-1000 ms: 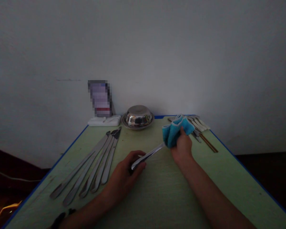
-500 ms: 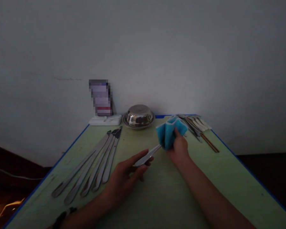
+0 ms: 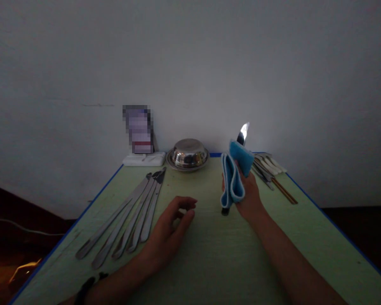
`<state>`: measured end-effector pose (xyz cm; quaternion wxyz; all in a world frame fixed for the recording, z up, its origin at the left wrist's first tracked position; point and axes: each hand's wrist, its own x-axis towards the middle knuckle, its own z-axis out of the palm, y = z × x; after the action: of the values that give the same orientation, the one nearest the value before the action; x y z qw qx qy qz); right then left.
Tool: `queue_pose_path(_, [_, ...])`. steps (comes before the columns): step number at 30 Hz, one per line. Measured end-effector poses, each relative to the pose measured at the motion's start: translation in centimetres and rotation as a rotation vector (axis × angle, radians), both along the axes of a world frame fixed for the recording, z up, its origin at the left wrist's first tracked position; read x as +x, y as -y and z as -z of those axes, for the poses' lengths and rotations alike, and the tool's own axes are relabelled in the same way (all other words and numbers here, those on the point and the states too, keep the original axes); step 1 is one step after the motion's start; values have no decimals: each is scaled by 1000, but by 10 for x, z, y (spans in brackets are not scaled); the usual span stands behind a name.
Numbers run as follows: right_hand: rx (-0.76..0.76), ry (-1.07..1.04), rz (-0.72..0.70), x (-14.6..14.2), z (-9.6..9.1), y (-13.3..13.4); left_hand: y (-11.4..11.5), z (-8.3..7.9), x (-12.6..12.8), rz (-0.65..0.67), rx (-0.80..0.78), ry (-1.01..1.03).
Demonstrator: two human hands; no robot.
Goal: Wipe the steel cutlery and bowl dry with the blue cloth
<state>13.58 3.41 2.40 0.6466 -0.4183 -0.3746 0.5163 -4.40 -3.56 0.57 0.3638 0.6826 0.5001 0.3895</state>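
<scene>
Gathered in my right hand (image 3: 249, 188) is a folded blue cloth (image 3: 230, 182), wrapped round a table knife (image 3: 244, 132). The shiny blade sticks out above the cloth, tilted up and to the right, and the handle end shows below it; the middle is covered. My left hand (image 3: 176, 222) hovers over the table with curled fingers apart from the thumb and nothing between them. To its left, several long table knives (image 3: 133, 220) lie fanned out, handles toward me.
A steel bowl (image 3: 189, 152) sits upside down on a plate at the back. A pixelated phone (image 3: 141, 131) leans on a white base (image 3: 144, 159). Cutlery with white handles (image 3: 273, 164) and wooden chopsticks (image 3: 285, 190) lie at the back right. The green table (image 3: 197, 271) has blue edges.
My left hand has let go of the knife handle. My right hand has turned the cloth and knife, so the blade now points up.
</scene>
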Motion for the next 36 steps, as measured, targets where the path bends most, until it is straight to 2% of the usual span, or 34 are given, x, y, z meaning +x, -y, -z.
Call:
queue_pose_path(4, [75, 353, -194, 8, -9, 6, 0, 1, -3, -50, 62, 79])
queue_pose_path(7, [153, 630, -460, 7, -14, 13, 0, 3, -6, -71, 112, 179])
queue_pose_path(9, [195, 832, -588, 7, -15, 15, 0, 4, -7, -80, 147, 236])
queue_pose_path(12, [252, 1087, -681, 9, -12, 13, -1, 3, -8, -102, 155, 231])
queue_pose_path(14, [270, 1176, -721, 10, -9, 11, -4, 2, -7, -127, 164, 194])
queue_pose_path(18, [306, 1228, -735, 13, -8, 7, -7, 3, -6, -174, 215, 186])
queue_pose_path(21, [291, 1244, -747, 21, -12, 4, -7, 8, -4, -230, 136, 314])
queue_pose_path(25, [107, 1270, -779, 46, -18, -3, -9, 10, -1, -287, 2, 566])
queue_pose_path(29, [-131, 1251, -674, 77, -20, -10, -15, 3, -2, -316, 33, 738])
queue_pose_path(32, [-197, 1236, -610, 88, -21, -10, -18, 1, -2, -304, 45, 796])
queue_pose_path(36, [-220, 1236, -675, 81, -24, -6, -18, 4, -1, -301, 19, 796])
